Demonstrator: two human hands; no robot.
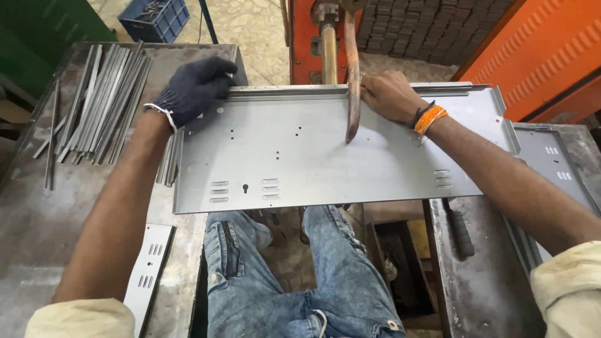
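Head view of a seated person at a spot-welding station. A grey sheet-metal panel (313,156) with punched slots, small holes and folded edges lies flat across the gap between two steel worktables, above the person's blue jeans (294,275). The left hand (194,87), in a dark knitted glove, presses down on the panel's far left corner, fingers curled over the folded rear edge and a narrow metal strip (294,91) lying along it. The bare right hand (391,97), with an orange band at the wrist, rests palm down on the same rear edge, fingers bent against the strip; neither hand encloses the panel, both pin it. The curved, rust-brown upper electrode arm (352,75) of the welder descends between the hands, its tip just above or touching the panel; which cannot be told. A bundle of loose metal strips (103,100) lies on the left worktable (37,238). More panels (557,163) are stacked at right. A blue crate (153,19) stands on the floor beyond.
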